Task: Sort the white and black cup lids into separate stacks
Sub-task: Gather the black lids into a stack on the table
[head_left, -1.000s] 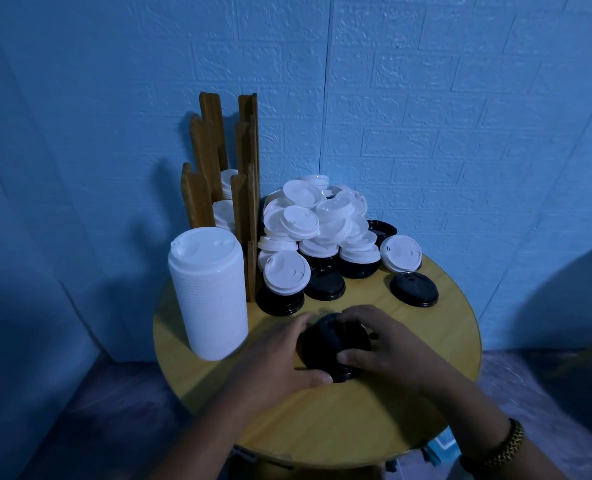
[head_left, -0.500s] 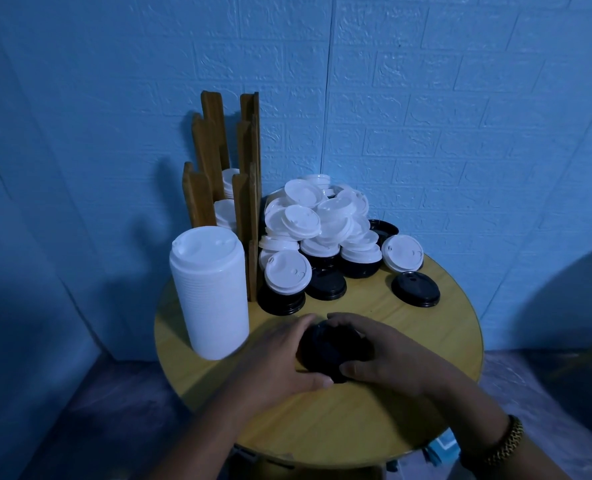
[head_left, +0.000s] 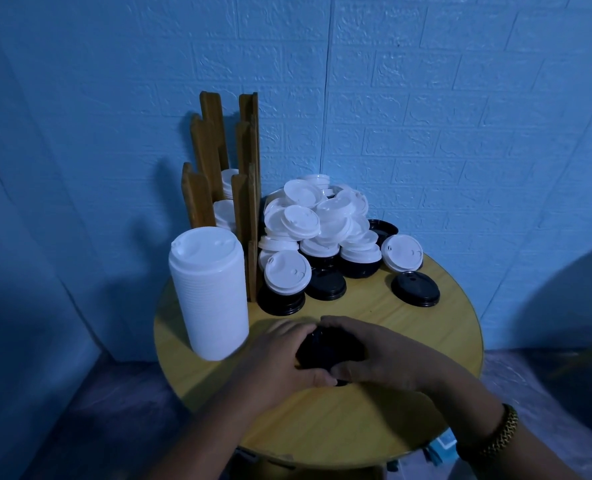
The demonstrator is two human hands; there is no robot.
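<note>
The wooden rack (head_left: 215,174), left of centre against the blue wall (head_left: 426,98), holds white lids (head_left: 226,213) in its slots, visible only as edges between the uprights. Just in front of it a tall white stack (head_left: 211,299) stands upright near the table's left rim. Right of the rack, a mixed pile (head_left: 325,220) of white lids lies over black ones. One white lid (head_left: 401,252) leans at the pile's right side, with a loose black lid (head_left: 415,288) flat just below it. At centre frame the black lids (head_left: 325,351) rest on the round table (head_left: 339,427). The left hand (head_left: 280,362) and right hand (head_left: 384,358) both curl around them, grasping from opposite sides. Bare wood shows between the hands and the near rim, and along the right rim. The fingers hide most of the grasped lids, so their count cannot be read. The lower frame edge cuts off both forearms, and a bracelet (head_left: 500,434) circles the right wrist.
</note>
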